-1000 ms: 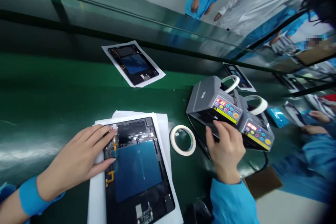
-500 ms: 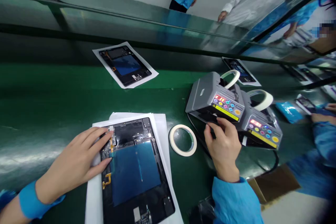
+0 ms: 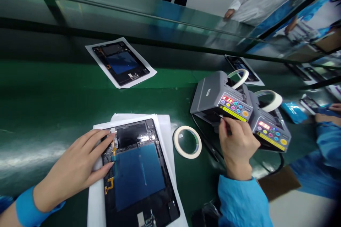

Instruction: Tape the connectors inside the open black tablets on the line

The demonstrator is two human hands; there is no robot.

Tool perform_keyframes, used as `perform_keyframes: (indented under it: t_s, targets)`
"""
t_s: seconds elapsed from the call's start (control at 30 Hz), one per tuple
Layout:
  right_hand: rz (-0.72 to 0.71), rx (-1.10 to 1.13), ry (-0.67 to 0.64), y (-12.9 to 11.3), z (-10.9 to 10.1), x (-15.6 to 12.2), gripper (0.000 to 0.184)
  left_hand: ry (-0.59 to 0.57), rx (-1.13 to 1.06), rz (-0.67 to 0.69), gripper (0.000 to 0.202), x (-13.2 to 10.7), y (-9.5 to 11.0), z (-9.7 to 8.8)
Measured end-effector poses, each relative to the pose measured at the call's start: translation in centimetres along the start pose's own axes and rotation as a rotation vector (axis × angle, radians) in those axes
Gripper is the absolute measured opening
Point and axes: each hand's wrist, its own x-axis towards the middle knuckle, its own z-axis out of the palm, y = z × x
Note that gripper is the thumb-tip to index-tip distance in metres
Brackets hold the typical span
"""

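Observation:
An opened tablet [image 3: 138,173] with a blue battery lies on white paper [image 3: 163,127] on the green belt in front of me. My left hand [image 3: 77,165] rests flat on its left edge, fingers stretched out near an orange flex cable. My right hand [image 3: 237,145] is at the slot of the nearer grey tape dispenser [image 3: 220,101], thumb and forefinger pinched on a small piece of tape at the outlet. A loose roll of white tape [image 3: 187,142] lies between the tablet and the dispenser.
A second grey dispenser [image 3: 271,129] stands right of the first, each carrying a tape roll. Another open tablet on paper [image 3: 120,62] lies farther up the belt, a third [image 3: 241,67] at the back right. A co-worker's blue sleeve [image 3: 326,131] is at right; people stand beyond the rail.
My right hand has shifted from under the dispenser's front up to its outlet and pinched closed there. The left hand stays on the tablet. The view has drifted slightly.

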Motion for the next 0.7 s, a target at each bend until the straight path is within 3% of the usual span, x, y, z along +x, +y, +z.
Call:
perform_keyframes:
  t_s: [0.17,0.3,0.43,0.5,0.6,0.7]
  targets:
    - [-0.002,-0.104,0.006,-0.3,0.3,0.6,0.015,0.003,0.013,0.029,0.061,0.2,0.0,-0.2]
    - [0.009,0.001,-0.028,-0.8,-2.0,0.0,0.011,0.018,0.028,0.036,0.062,0.6,0.0,-0.3]
    - [-0.120,0.381,-0.446,-0.5,-5.8,-2.4,0.011,0.016,0.020,0.032,0.062,0.7,0.1,-0.3]
    - [-0.148,0.397,-0.563,-0.1,-7.0,-3.6,0.016,0.001,0.014,0.027,0.063,0.7,0.1,-0.2]
    - [-0.135,0.243,-0.503,0.3,-7.3,-4.5,0.030,-0.006,-0.001,0.004,0.063,0.7,0.0,-0.1]
    - [-0.186,0.186,-0.467,0.1,-6.6,-4.3,0.019,0.003,-0.025,-0.003,0.062,0.7,-0.1,-0.1]
